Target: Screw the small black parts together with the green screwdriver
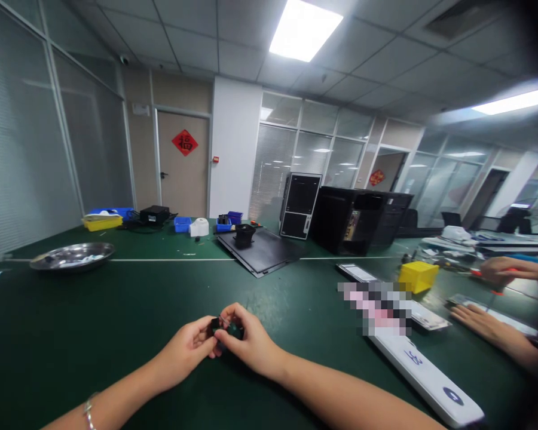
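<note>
Low over the green tabletop [130,310], my two hands meet around a small dark part [235,332]. My left hand [196,341] has its fingertips closed on the black left end of it. The thumb and bent fingers of my right hand [246,340] pinch the rounded right side, where a thin strand or wire seems to show on top. Fingers cover much of the part, so its exact kind cannot be made out. A bracelet [88,412] circles my left wrist.
A steel dish [74,257] lies at left. Ahead are a black panel [269,254] with a black fan-like part [244,235], and computer cases [300,206]. At right are a long white case [425,376], a yellow bin [419,276] and a co-worker's hands [484,325], one holding a screwdriver.
</note>
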`<state>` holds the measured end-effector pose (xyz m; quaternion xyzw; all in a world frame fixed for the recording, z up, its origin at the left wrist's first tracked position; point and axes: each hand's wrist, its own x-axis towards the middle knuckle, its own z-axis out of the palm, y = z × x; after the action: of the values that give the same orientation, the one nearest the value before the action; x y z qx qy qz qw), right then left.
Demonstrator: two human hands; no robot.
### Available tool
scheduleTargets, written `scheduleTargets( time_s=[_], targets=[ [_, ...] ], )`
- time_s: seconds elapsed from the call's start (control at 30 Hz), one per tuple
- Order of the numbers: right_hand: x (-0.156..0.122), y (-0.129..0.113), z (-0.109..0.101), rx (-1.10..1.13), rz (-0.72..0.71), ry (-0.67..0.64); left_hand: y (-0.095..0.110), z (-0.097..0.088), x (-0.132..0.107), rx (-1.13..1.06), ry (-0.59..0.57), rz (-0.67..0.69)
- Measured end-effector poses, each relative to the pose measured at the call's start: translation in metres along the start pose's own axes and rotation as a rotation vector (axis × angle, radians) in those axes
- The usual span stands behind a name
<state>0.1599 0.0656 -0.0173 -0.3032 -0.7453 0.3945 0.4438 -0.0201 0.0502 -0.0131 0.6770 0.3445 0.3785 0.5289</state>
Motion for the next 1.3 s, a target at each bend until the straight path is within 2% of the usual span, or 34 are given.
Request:
scheduleTargets(
  time_s=[0.17,0.4,0.6,0.73,0.9,1.03,1.13,1.3],
  targets=[
    [0.001,0.002,0.000,0.121,0.050,-0.093,-0.001,0.001,-0.002,0.117,0.018,0.077],
    [0.001,-0.006,0.000,-0.002,-0.042,-0.043,0.004,0.004,-0.007,0.478,0.063,0.190],
    [-0.001,-0.005,0.002,-0.029,-0.085,-0.017,0.007,0.004,-0.006,0.574,0.071,0.222],
    [0.003,0.001,-0.003,-0.027,-0.059,-0.029,0.004,0.003,-0.004,0.500,0.118,0.208],
    [0.005,0.002,-0.007,0.033,0.010,-0.010,-0.002,-0.001,0.001,0.200,0.170,0.116],
    [0.004,0.002,-0.008,0.082,0.044,-0.035,-0.003,-0.005,0.004,0.024,0.202,0.110],
    [0.004,0.004,-0.009,0.029,0.037,-0.036,-0.004,-0.006,0.006,0.006,0.231,0.103],
    [0.003,0.005,-0.011,-0.055,-0.055,-0.023,-0.006,-0.009,0.006,0.015,0.287,0.099]
  ],
)
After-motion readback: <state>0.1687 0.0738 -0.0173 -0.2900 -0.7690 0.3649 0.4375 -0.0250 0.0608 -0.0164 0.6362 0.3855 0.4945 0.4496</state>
